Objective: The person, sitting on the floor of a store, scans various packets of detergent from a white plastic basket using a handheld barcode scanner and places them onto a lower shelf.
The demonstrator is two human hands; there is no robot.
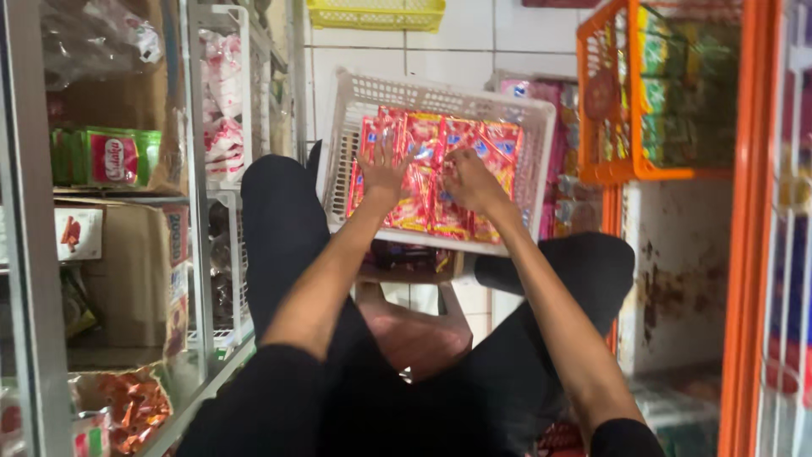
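Note:
A white plastic crate (440, 95) rests tilted on my knees, filled with several red snack packets (436, 161) standing in rows. My left hand (385, 169) lies flat with its fingers spread on the packets at the crate's left side. My right hand (469, 179) has its fingers curled down onto the packets at the middle right; whether it grips one is unclear. Both forearms reach forward over my black trousers (283, 220).
A glass-fronted metal shelf (196, 211) with cartons and packets stands close on the left. An orange wire rack (643, 93) with green packets hangs at the right, beside an orange frame (748, 228). A yellow basket (376, 15) sits above. A wooden stool (414, 326) is below.

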